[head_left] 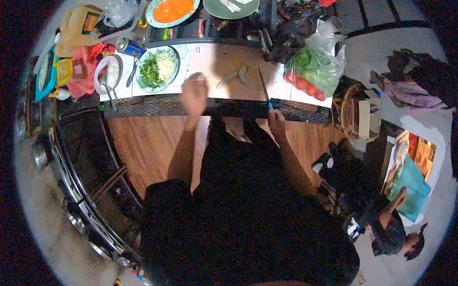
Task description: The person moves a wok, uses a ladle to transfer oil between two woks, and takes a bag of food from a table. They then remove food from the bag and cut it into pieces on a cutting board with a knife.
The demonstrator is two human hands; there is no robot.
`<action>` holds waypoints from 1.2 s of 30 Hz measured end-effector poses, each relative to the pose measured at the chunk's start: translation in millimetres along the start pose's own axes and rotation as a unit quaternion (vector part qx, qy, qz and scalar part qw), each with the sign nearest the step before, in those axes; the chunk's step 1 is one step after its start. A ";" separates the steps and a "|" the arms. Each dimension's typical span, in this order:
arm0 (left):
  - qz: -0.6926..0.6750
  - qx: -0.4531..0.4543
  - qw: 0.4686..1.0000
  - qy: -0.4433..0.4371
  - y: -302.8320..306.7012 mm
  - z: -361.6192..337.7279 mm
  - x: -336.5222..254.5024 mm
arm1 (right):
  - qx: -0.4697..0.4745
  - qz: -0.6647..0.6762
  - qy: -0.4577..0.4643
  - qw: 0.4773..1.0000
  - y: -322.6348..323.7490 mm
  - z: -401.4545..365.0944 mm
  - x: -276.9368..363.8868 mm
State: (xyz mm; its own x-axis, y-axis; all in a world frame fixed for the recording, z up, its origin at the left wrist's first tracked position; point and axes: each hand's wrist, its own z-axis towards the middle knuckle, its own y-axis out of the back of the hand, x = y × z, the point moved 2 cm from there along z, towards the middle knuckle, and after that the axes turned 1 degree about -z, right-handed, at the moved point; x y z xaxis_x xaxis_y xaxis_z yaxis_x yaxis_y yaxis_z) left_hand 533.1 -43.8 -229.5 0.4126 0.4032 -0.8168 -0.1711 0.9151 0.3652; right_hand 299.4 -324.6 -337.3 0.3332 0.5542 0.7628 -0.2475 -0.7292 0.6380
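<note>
My right hand grips the handle of a kitchen knife, part of it blue, whose blade points away from me along the right side of the cutting board. On the board lie pale greenish, curved pieces that I cannot identify. My left hand hovers over the board's left side, smeared by motion; whether it holds anything does not show. Left of it, a patterned plate carries chopped greens and finely chopped white bits.
A white bowl with a spoon, another knife and a blue can stand left. Shredded orange food fills a plate behind. A plastic bag of vegetables sits right. Another person is at lower right.
</note>
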 end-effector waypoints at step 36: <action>0.199 -0.060 0.978 0.015 -105.4 -23.4 -56.0 | 0.137 0.043 0.040 0.989 71.2 33.2 -11.7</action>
State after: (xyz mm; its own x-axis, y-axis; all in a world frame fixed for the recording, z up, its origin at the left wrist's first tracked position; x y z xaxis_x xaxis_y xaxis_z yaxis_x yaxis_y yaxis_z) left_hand 507.1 -162.6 -232.8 0.2654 0.7263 -0.6340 -0.4177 0.6793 0.6034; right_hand 308.1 -396.3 -304.3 0.2459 0.5070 0.8261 -0.0118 -0.8506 0.5256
